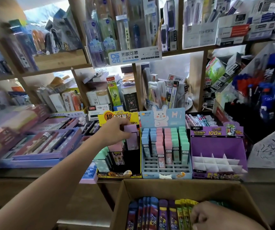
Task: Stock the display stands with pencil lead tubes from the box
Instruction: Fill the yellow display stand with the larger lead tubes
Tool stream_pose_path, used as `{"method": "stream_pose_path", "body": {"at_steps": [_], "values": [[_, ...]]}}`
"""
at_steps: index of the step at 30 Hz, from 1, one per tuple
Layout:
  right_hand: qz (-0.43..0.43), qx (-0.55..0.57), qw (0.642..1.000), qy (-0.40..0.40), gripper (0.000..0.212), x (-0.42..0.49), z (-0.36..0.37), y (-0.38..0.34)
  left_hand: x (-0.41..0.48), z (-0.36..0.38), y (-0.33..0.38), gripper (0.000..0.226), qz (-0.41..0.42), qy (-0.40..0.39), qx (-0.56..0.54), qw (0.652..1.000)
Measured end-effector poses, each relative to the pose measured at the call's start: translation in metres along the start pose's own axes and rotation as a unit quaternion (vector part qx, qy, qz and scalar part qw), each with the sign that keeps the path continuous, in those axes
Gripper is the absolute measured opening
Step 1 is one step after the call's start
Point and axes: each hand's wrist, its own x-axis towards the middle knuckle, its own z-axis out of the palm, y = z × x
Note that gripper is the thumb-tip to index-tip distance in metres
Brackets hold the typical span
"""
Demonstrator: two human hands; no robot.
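— State of the left hand (116,132)?
— It pinches a lilac lead tube (132,138), long axis upright, cap up, at the black-and-yellow display stand (132,161).
— The right hand (205,216)?
— Curled over yellow-green tubes (184,211) in the cardboard box (175,188); grip unclear.

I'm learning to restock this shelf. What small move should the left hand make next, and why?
Probably lower the lilac plastic lead tube straight down into the black-and-yellow cardboard display stand. The left hand pinches the tube's cap above the stand's unfilled black right side, next to the pink-capped tubes already seated there.
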Motion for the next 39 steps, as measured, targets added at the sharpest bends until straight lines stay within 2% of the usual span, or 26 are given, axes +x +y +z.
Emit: {"method": "stream_pose_path", "body": {"at_steps": [7,9,10,13,16,19,22,25,27,29,32,36,39], "values": [[-0.006,0.027,1.000,-0.014,0.004,0.001,-0.007,-0.002,-0.002,0.003,0.002,0.012,0.011,0.004,0.011,1.000],[-0.012,0.044,0.998,-0.035,0.010,0.000,-0.014,-0.003,-0.004,0.004,0.001,0.014,0.011,0.005,0.021,1.000],[-0.015,0.044,0.998,-0.035,0.004,0.001,-0.015,-0.004,-0.004,0.005,0.000,0.013,0.013,0.004,0.026,1.000],[-0.035,0.013,0.999,-0.026,0.011,0.001,-0.012,-0.004,-0.005,0.005,0.000,0.012,0.020,0.000,0.036,0.999],[-0.051,-0.029,0.998,-0.018,0.002,0.002,-0.013,-0.006,-0.005,0.003,0.000,0.011,0.030,0.005,0.043,0.999],[-0.038,-0.003,0.999,-0.024,0.018,0.003,-0.016,-0.009,-0.004,0.004,0.001,0.008,0.038,0.021,0.054,0.998],[-0.037,-0.041,0.998,-0.018,0.014,0.007,-0.024,-0.014,-0.004,0.006,-0.001,0.007,0.034,0.037,0.057,0.997],[-0.016,-0.058,0.997,-0.044,0.038,0.010,-0.022,-0.022,-0.006,0.006,-0.006,0.006,0.028,0.038,0.069,0.996],[-0.035,-0.063,0.996,-0.045,0.032,0.012,-0.022,-0.021,-0.008,0.005,-0.007,0.010,0.031,0.029,0.096,0.994],[-0.061,-0.132,0.988,-0.054,0.025,0.012,-0.024,-0.019,-0.007,0.005,-0.005,0.014,0.039,0.023,0.128,0.991],[-0.055,-0.169,0.981,-0.078,0.032,0.015,-0.027,-0.024,-0.005,0.005,0.001,0.006,0.056,0.026,0.178,0.982],[-0.022,-0.124,0.987,-0.097,0.043,0.019,-0.034,-0.030,-0.003,0.007,0.003,0.003,0.064,0.040,0.191,0.979],[0.005,-0.084,0.992,-0.096,0.041,0.014,-0.037,-0.031,-0.003,0.010,0.005,0.003,0.053,0.048,0.195,0.978]]}}
